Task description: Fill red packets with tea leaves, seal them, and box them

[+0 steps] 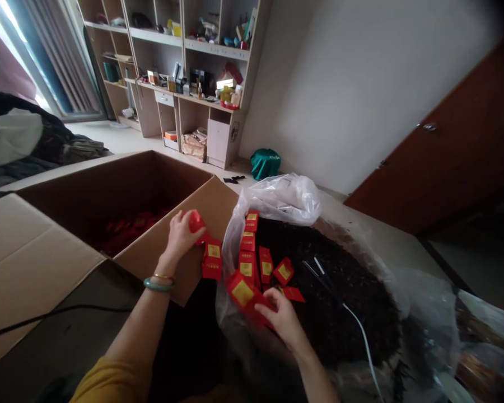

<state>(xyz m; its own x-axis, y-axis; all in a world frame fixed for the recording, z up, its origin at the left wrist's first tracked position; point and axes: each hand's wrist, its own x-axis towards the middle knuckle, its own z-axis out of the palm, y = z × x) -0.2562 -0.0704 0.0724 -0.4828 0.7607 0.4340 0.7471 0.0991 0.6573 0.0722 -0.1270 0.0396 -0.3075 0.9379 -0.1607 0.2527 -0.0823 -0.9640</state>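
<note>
Pinching a yellow-labelled packet (242,292) between thumb and fingers, the right hand (283,318) holds it at the near edge of the plastic bag (277,196); the left hand (180,235) is closed on a red packet (196,221) beside the cardboard box (212,204). A loose fingertip grip could drop either between box and bag. Bumping the packet row (247,266) might scatter it over the dark leafy material (344,308), and a forearm could snag the white cord (363,330).
</note>
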